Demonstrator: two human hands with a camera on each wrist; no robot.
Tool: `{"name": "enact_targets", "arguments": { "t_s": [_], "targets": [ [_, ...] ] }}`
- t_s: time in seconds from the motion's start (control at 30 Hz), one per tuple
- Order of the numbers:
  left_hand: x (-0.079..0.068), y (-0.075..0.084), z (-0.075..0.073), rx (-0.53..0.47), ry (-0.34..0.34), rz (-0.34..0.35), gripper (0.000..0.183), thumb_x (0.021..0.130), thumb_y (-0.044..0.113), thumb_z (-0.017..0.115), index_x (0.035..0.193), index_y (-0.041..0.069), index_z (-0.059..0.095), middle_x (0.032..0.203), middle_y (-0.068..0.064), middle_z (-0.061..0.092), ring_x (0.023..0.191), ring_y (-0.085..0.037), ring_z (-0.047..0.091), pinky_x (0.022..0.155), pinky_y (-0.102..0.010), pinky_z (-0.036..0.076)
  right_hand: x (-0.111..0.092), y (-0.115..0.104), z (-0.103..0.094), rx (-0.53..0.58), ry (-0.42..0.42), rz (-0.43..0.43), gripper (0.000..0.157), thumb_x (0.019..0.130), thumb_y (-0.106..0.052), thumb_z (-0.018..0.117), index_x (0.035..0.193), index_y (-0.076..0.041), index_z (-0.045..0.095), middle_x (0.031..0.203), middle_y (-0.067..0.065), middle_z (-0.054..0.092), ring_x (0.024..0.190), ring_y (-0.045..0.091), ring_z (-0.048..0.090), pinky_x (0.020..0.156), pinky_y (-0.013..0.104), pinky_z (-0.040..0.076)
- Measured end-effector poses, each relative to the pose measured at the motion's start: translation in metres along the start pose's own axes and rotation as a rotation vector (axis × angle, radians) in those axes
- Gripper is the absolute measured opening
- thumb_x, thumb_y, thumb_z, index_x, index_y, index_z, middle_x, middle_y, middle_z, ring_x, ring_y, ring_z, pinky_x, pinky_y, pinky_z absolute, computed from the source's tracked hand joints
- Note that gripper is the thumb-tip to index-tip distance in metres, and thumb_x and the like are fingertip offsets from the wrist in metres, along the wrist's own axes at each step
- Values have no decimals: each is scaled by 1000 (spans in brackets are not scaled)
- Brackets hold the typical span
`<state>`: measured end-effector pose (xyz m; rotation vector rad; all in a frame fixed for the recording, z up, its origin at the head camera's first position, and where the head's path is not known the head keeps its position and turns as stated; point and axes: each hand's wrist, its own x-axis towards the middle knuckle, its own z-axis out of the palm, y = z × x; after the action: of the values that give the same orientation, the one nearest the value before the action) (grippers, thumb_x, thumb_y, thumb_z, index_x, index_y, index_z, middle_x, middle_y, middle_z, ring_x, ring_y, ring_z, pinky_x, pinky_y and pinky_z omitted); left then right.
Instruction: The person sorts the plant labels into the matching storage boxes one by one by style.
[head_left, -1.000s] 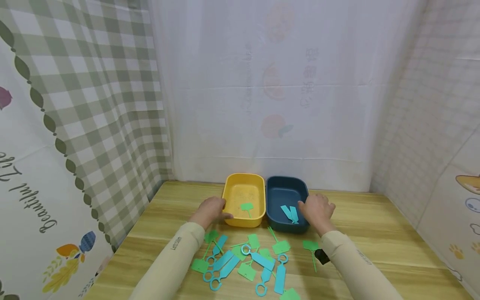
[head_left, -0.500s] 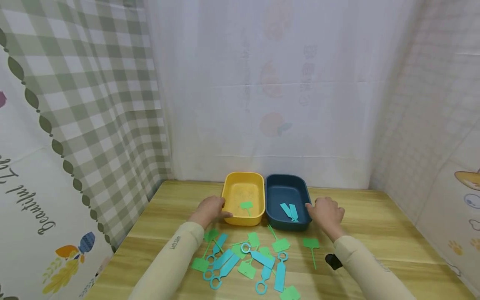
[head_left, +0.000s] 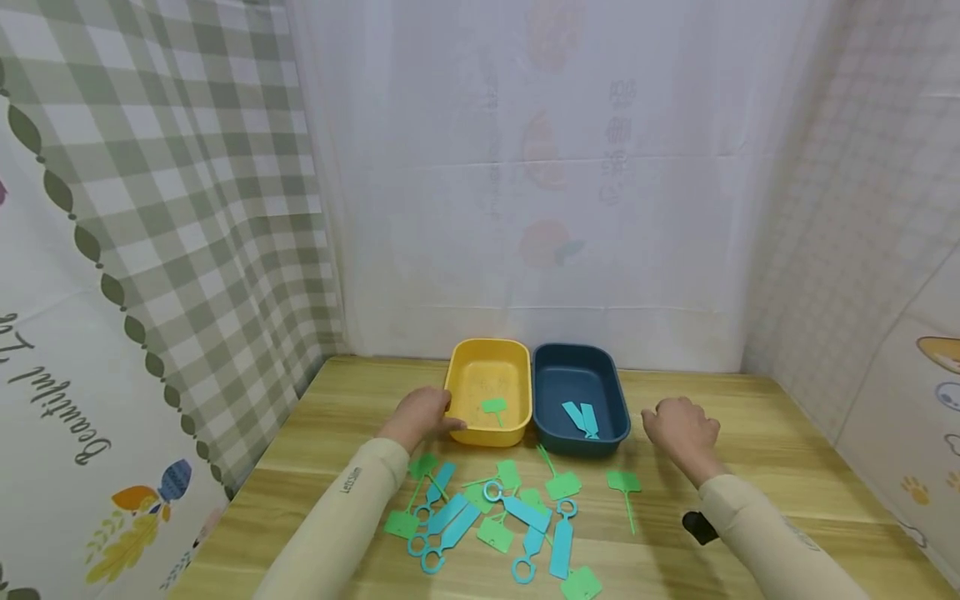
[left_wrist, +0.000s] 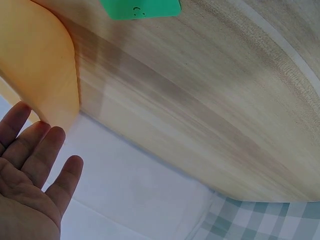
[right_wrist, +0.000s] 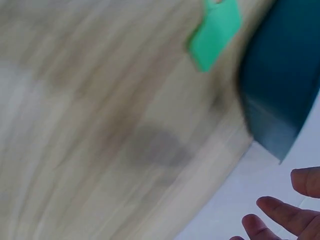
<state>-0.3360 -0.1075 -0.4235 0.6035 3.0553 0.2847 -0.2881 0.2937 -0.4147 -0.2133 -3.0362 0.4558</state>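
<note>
In the head view, my left hand [head_left: 422,412] is at the left side of a yellow bin [head_left: 487,375], thumb by its near corner. The left wrist view shows its fingers nearly straight, touching the bin's wall [left_wrist: 47,60]. One green tag [head_left: 494,406] lies inside. Beside it stands a dark blue bin [head_left: 573,375] holding light blue tags [head_left: 589,419]. My right hand [head_left: 682,429] hovers right of that bin, apart from it, fingers loosely bent and holding nothing visible. Nearest to it on the table is a single green tag [head_left: 623,481] with a thin stem.
Several green tags [head_left: 495,533] and light blue tags with ring ends [head_left: 561,546] are scattered in front of the bins on the wooden table [head_left: 360,383]. A white curtain [head_left: 420,250] hangs behind, and a checked cloth [head_left: 225,167] hangs at the left.
My right hand has moved right, away from the dark blue bin's edge. That bin looks turned slightly, its near end further right. The left hand stays at the yellow bin.
</note>
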Motion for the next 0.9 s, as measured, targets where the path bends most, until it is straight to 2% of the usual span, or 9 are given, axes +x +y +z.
{"name": "enact_targets", "arguments": {
  "t_s": [0.07, 0.13, 0.27, 0.47, 0.7, 0.9],
  "targets": [
    [0, 0, 0, -5, 2, -3, 45, 85, 47, 76, 93, 4, 64, 76, -1, 58, 70, -18, 54, 70, -36, 48, -3, 7, 0, -11, -14, -12, 35, 99, -26, 48, 76, -3, 61, 88, 23, 58, 79, 42, 56, 75, 65, 41],
    [-1, 0, 0, -6, 2, -5, 45, 85, 47, 76, 94, 4, 64, 76, -1, 58, 70, -17, 54, 70, -36, 48, -6, 12, 3, -37, -31, -26, 34, 98, -25, 50, 73, -5, 59, 85, 21, 57, 78, 41, 56, 75, 65, 40],
    [-2, 0, -1, -6, -2, -6, 45, 85, 47, 75, 95, 4, 64, 77, -1, 59, 71, -18, 55, 70, -36, 49, -14, 21, 11, -104, -33, -85, 33, 97, -27, 56, 78, -1, 65, 84, 21, 60, 80, 44, 59, 73, 65, 41],
    [-1, 0, 0, 10, -10, -11, 45, 86, 48, 74, 97, 5, 64, 80, -2, 61, 73, -19, 57, 73, -36, 50, -33, 14, 27, -145, -20, -161, 34, 94, -33, 61, 84, -1, 68, 86, 18, 62, 82, 43, 61, 73, 66, 41],
    [-1, 2, -1, 20, -12, -16, 44, 86, 48, 74, 95, 6, 62, 79, -3, 60, 72, -19, 55, 73, -37, 49, -56, -2, 40, -271, 31, -218, 58, 86, -60, 65, 73, -3, 65, 83, 18, 61, 79, 40, 60, 75, 64, 42],
    [-1, 3, -1, 23, -14, -19, 46, 86, 48, 74, 98, 5, 64, 80, -3, 60, 73, -19, 56, 74, -37, 49, -64, -9, 49, -392, 71, -258, 73, 82, -76, 56, 63, -5, 60, 79, 17, 58, 79, 39, 59, 80, 69, 40]
  ]
}}
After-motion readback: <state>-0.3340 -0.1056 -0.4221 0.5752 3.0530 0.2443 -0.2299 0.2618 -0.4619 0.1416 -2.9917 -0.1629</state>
